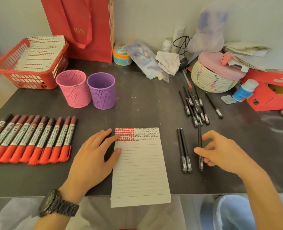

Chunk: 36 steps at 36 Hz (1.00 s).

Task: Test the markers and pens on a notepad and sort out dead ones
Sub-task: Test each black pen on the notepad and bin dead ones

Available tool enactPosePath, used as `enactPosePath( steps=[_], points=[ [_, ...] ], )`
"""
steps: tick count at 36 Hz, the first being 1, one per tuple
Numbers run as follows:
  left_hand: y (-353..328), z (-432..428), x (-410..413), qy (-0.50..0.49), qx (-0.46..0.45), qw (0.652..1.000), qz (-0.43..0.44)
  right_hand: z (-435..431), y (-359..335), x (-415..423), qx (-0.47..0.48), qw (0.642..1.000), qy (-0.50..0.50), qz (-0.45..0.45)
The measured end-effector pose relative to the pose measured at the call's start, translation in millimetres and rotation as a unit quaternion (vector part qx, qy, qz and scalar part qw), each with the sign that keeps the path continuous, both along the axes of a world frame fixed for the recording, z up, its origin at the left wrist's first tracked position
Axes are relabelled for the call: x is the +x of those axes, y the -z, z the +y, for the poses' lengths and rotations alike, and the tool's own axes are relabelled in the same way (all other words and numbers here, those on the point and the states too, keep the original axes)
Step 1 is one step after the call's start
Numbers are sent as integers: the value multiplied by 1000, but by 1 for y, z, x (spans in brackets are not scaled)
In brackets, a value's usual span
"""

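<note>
Pinching a pen (pixel 200 146) with my right hand (pixel 220 151), I rest my left hand (pixel 94 156) flat, fingers (pixel 102 134) straight, on the notepad (pixel 140 171) edge; two pens (pixel 184 151) lie between.

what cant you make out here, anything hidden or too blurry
Head view:
- Insides of the pink cup and purple cup: their own walls hide the bottoms.
- Marker row: label print blurred; leftmost cut by the frame edge.
- Black pen in the right hand: capped or not, too small to tell.
- Black scribbles on the notepad: too small to read.
</note>
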<state>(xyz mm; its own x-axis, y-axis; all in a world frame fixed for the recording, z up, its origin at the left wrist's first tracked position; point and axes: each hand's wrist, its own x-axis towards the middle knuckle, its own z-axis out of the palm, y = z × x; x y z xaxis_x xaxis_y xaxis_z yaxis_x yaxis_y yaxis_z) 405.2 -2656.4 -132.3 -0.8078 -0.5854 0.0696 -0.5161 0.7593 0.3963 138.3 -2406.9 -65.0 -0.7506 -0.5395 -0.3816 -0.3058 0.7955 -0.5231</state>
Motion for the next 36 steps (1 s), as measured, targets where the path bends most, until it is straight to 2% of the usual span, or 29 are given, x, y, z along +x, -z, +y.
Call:
enactPosePath(
  steps=[4, 17, 36],
  points=[
    [1, -2, 1, 6, 1, 1000, -4, -6, 9, 3, -13, 999, 6, -30],
    [-1, -3, 0, 10, 15, 1000, -13, -11, 15, 10, -49, 998, 6, -25],
    [-2, -2, -1, 4, 21, 1000, -15, -12, 19, 9, -28, 999, -20, -26]
  ],
)
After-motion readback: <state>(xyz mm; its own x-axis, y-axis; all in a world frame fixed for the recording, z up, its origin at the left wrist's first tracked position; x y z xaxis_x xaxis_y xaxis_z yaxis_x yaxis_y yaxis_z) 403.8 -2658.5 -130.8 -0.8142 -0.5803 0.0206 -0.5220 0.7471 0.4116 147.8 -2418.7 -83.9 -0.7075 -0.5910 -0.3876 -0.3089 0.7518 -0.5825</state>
